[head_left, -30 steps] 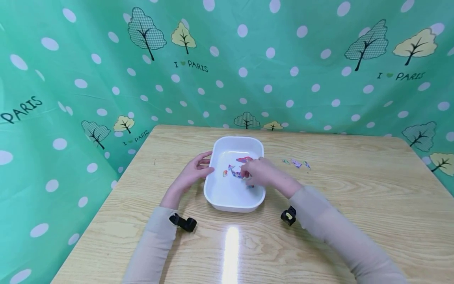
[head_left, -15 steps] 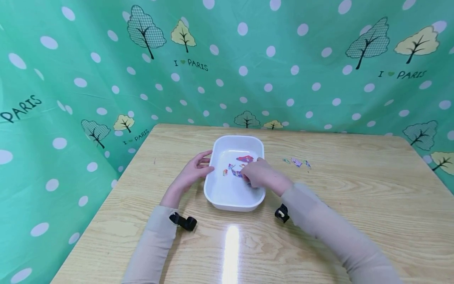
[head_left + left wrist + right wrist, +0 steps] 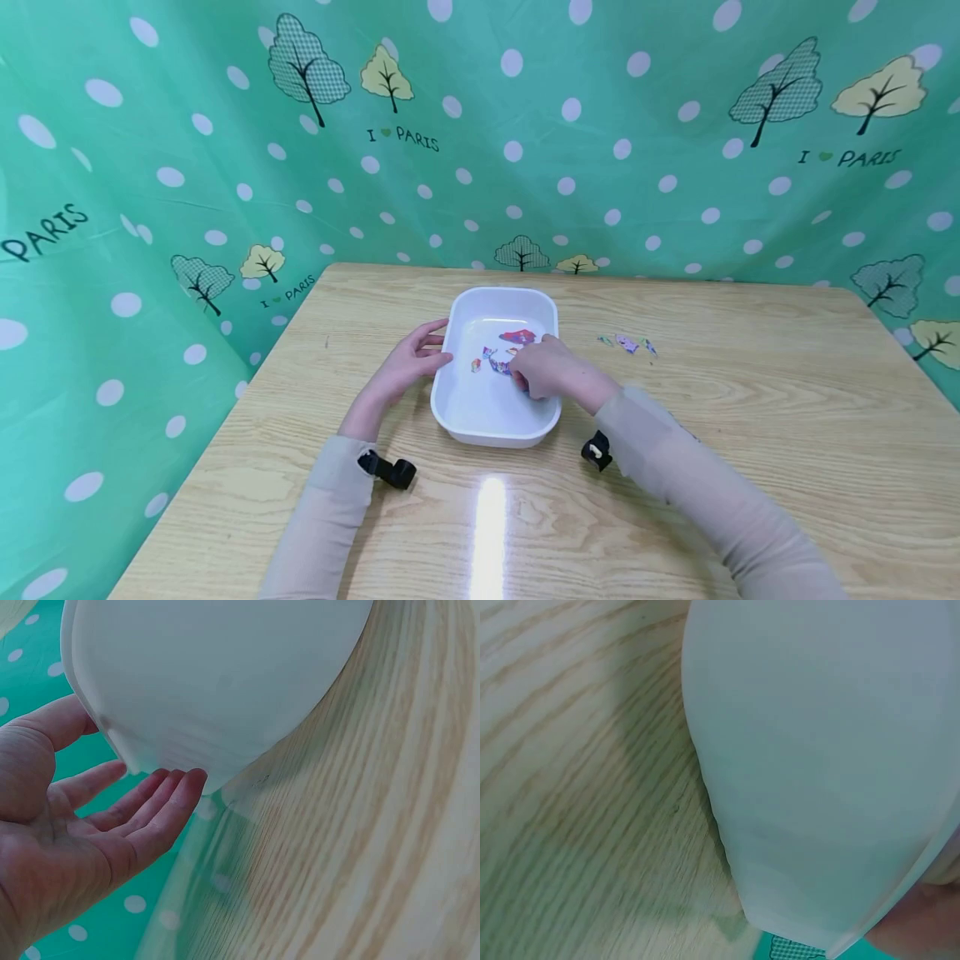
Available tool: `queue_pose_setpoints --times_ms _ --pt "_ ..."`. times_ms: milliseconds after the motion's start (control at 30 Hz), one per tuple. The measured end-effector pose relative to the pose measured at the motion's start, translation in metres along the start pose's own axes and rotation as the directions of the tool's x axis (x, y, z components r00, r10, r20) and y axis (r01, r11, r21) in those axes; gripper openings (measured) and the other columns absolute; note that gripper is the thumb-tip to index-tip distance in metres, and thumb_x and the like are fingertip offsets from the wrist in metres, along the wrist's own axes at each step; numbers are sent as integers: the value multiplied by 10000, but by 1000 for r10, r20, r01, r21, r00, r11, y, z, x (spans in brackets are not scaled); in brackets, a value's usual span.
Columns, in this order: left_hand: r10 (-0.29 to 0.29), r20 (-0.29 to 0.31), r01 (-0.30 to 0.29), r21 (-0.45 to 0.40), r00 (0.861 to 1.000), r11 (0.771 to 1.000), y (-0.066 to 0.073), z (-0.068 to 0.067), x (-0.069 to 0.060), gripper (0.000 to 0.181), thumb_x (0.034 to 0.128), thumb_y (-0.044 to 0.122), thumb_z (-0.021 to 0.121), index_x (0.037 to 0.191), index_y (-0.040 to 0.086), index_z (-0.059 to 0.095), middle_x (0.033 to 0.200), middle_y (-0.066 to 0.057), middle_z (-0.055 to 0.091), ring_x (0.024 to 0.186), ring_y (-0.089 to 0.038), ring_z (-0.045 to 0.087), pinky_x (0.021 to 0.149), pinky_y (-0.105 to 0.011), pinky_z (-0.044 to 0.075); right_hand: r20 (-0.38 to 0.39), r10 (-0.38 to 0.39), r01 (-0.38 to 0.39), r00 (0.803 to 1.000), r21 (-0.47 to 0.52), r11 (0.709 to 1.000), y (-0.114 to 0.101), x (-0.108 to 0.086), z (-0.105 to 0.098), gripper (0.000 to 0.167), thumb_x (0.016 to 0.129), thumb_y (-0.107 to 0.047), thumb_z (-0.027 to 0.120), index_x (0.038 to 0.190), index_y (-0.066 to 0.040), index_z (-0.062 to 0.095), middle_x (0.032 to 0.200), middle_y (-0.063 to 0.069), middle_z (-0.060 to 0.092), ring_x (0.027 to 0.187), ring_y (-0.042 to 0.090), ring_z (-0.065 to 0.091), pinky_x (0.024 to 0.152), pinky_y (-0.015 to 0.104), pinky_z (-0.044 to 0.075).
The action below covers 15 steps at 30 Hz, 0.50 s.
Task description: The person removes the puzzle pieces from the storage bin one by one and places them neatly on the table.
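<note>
A white tub [image 3: 487,417] stands on the table, with several small colourful pieces on its floor, among them a red one [image 3: 517,337] and an orange one [image 3: 476,365]. My left hand [image 3: 405,364] grips the tub's left side: in the left wrist view the thumb of that hand [image 3: 97,802] goes over the rim and the fingers touch the outer wall. My right hand [image 3: 551,368] reaches over the right rim with its fingers bent down beside a purple-blue piece [image 3: 500,367]. Its fingertips are hidden, and the tub's wall [image 3: 817,765] blocks most of the right wrist view.
Right of the tub, small pieces lie on the wooden table [image 3: 750,375], one of them purple [image 3: 627,343]. A green dotted curtain [image 3: 637,167] hangs behind the table and along its left side.
My right hand has moved slightly down and left inside the tub since a second ago, and has barely moved in the last half second. My left hand stays at the tub's side.
</note>
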<state>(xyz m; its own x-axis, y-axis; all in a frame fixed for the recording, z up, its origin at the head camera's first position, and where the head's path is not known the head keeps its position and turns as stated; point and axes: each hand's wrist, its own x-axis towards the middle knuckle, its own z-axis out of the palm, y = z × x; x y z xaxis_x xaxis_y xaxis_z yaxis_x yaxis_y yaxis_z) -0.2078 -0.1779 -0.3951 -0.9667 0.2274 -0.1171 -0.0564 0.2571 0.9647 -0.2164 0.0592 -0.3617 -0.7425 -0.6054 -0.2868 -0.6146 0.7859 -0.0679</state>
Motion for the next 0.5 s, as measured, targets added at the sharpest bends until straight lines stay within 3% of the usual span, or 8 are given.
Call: queue_pose_setpoints --times_ms 500 --pt "1 2 -1 -3 1000 1000 1 1 -1 617 846 136 612 1397 190 341 1288 -160 442 1121 -305 498 833 -350 517 -77 -28 36 997 105 994 3 -2 0 165 701 -85 711 681 -209 604 652 -83 571 669 105 494 793 332 378"
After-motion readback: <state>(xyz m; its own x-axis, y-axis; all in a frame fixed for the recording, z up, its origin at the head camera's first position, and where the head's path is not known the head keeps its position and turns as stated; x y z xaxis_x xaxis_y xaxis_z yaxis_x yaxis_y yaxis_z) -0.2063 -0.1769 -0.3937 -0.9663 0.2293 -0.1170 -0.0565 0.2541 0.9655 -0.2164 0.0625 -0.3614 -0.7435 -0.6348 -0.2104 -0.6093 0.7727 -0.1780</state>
